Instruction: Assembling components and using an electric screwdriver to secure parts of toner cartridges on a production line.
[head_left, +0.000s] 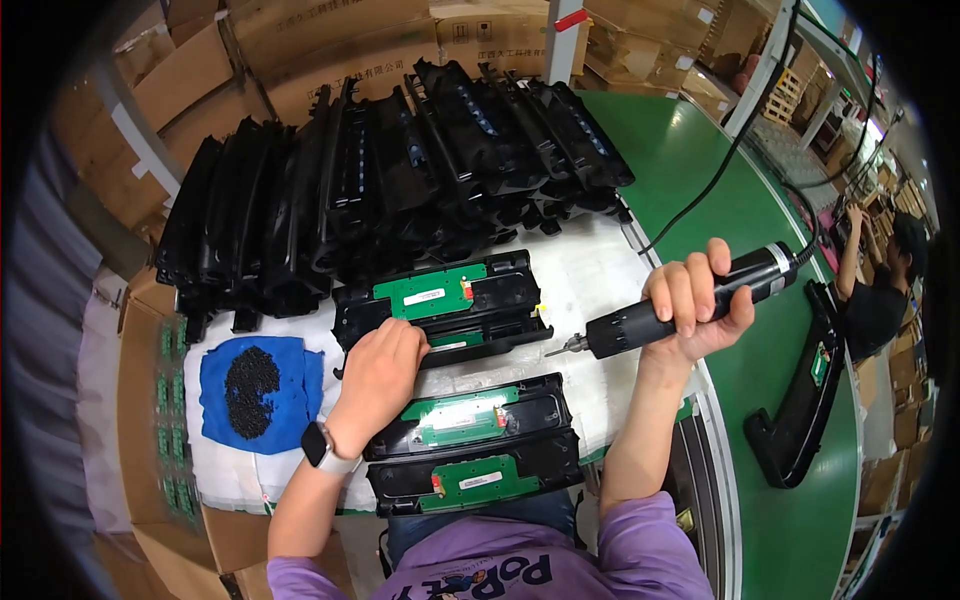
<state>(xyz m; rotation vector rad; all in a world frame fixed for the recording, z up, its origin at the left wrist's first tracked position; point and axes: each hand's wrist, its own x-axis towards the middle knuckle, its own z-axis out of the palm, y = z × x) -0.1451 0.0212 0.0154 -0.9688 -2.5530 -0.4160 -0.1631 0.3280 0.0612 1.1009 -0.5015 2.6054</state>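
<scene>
My right hand [692,305] is wrapped round a black electric screwdriver [640,325], its thin bit pointing left above the white work surface. My left hand [385,365] has its fingers bent together over the left end of a black plastic housing [512,290]; the fingertips and what they grip are partly hidden. Inside that housing sits a green circuit board [400,290] with a white label and a small red-and-white connector. Nearer me lie two more black housings, one [545,405] behind the other [545,455], each with a green board.
A blue cloth [300,375] holds a heap of small black screws [252,390]. Many black housings [390,150] are piled at the back. Another housing [800,400] lies on the green table [690,170] at right. The screwdriver's cable [715,170] hangs there; a person [885,290] works beyond.
</scene>
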